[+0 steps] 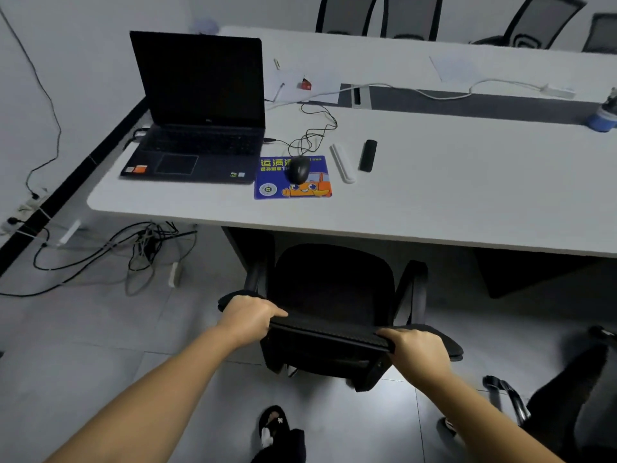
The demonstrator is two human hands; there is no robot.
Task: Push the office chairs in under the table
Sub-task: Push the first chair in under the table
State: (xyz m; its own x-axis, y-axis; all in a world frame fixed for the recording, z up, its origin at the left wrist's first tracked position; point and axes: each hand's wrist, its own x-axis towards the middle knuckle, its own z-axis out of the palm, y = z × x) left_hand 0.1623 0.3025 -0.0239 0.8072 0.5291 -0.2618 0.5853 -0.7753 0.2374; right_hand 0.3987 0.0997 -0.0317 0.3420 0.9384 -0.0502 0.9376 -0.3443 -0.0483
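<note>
A black mesh office chair [330,295] stands in front of me, its seat partly under the front edge of the white table [450,202]. My left hand [248,317] grips the left end of the chair's backrest top. My right hand [419,352] grips the right end of the same top edge. Both armrests sit just short of the table edge. A second black office chair [567,396] stands at my lower right, out from the table.
On the table lie an open laptop [200,108], a mouse [298,169] on a blue pad, a white bar and a black stick. Tangled cables and power strips [143,248] cover the floor at left. More chairs [410,16] stand at the table's far side.
</note>
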